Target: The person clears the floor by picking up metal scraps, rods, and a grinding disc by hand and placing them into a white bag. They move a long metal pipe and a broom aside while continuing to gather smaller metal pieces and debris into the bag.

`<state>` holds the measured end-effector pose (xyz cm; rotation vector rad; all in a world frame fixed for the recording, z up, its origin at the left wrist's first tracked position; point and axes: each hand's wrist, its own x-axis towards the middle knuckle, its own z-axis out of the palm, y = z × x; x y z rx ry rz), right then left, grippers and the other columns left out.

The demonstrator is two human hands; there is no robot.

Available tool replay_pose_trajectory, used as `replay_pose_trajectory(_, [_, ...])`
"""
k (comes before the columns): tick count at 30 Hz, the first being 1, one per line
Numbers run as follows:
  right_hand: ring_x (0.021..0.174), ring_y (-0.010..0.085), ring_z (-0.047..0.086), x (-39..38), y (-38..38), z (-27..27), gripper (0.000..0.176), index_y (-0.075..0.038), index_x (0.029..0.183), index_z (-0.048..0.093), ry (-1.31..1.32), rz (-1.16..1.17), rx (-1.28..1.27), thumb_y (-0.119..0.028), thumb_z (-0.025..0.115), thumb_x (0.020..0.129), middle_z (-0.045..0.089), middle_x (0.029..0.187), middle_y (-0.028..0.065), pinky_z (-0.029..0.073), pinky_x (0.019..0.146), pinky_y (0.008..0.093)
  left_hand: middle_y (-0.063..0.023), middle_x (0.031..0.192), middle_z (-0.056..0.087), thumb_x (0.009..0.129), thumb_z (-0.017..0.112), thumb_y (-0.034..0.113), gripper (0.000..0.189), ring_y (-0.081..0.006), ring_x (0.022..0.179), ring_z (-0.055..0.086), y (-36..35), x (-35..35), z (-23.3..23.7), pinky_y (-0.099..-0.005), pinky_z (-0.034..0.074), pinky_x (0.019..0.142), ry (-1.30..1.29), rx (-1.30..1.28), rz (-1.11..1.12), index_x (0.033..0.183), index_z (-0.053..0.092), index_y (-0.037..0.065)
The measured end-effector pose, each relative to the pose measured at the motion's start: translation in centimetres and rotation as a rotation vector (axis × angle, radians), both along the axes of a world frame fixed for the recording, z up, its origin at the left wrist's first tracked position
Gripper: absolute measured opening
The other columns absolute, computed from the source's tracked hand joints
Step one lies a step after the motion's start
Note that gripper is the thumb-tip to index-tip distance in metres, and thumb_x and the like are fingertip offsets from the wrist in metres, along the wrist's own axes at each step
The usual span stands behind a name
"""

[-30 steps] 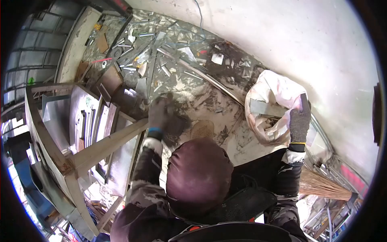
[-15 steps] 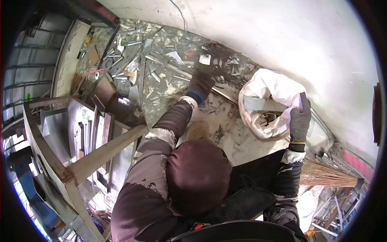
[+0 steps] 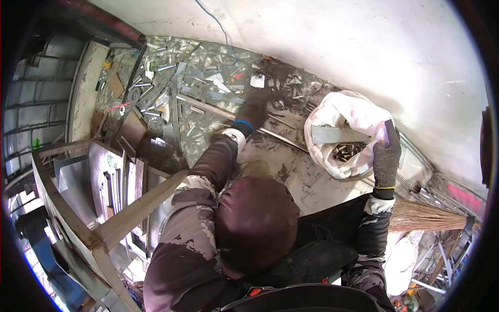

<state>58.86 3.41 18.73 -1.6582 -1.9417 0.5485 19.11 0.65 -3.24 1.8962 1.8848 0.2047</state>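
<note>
My left hand, in a dark glove with a blue cuff band, is low over the littered floor beside a long metal strip. Its fingers are blurred against dark dirt, so what they hold, if anything, is hidden. A small white piece lies just beyond it. My right hand, in a grey glove with a yellow band, grips the right rim of an open white sack. Inside the sack are a flat grey piece and several small metal scraps.
A metal frame holding sheets and strips stands at left. Metal offcuts litter the floor. A straw broom and thin metal lengths lie at right. A pale wall borders the floor, with a blue cable against it.
My left hand has shifted slightly left and its fingers look more blurred. My right hand stays on the sack's rim. The view has shifted a little.
</note>
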Motion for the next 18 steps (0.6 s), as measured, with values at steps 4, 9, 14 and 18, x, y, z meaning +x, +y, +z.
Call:
replay_pose_trajectory(4, [0.128, 0.0353, 0.053, -0.4, 0.2, 0.6, 0.067, -0.001, 0.142, 0.051, -0.029, -0.021, -0.018, 0.002, 0.050, 0.075, 0.055, 0.136, 0.0224, 0.041, 0.109, 0.0385, -0.0203, 0.101, 0.068, 0.086, 0.061, 0.016, 0.018, -0.0384, 0.098, 0.067, 2.2, -3.6, 3.1, -0.0473, 0.053, 0.085, -0.068, 0.305, 0.550, 0.097, 0.070, 0.005])
replay_pose_trajectory(9, [0.130, 0.0302, 0.054, -0.4, 0.4, -0.1, 0.065, 0.002, 0.141, 0.051, -0.018, -0.033, -0.016, 0.004, 0.050, 0.076, 0.057, 0.140, 0.0216, 0.039, 0.111, 0.0363, -0.0169, 0.104, 0.070, 0.086, 0.061, 0.017, 0.021, -0.0358, 0.098, 0.069, 3.9, -6.2, 1.9, -0.0446, 0.056, 0.084, 0.233, 0.027, 0.179, 0.104, 0.071, 0.010])
replay_pose_trajectory(14, [0.134, 0.0324, 0.050, -0.7, 1.1, 0.0, 0.068, 0.001, 0.143, 0.050, -0.075, -0.031, -0.011, 0.004, 0.048, 0.075, 0.055, 0.141, 0.0218, 0.036, 0.114, 0.0372, -0.0161, 0.104, 0.071, 0.081, 0.062, 0.007, 0.026, -0.0358, 0.099, 0.069, 4.0, -6.3, 1.8, -0.0470, 0.055, 0.084, 0.120, 0.001, 0.118, 0.105, 0.071, 0.013])
replay_pose_trajectory(18, [0.139, 0.0341, 0.045, -0.9, 1.2, 0.1, 0.070, 0.001, 0.143, 0.049, -0.047, -0.073, -0.054, 0.005, 0.048, 0.073, 0.053, 0.142, 0.0221, 0.033, 0.117, 0.0386, -0.0195, 0.112, 0.067, 0.086, 0.068, 0.019, 0.023, -0.0381, 0.109, 0.063, 4.7, -10.0, 2.7, -0.0462, 0.051, 0.094, -0.227, 0.257, 0.328, 0.108, 0.070, 0.011])
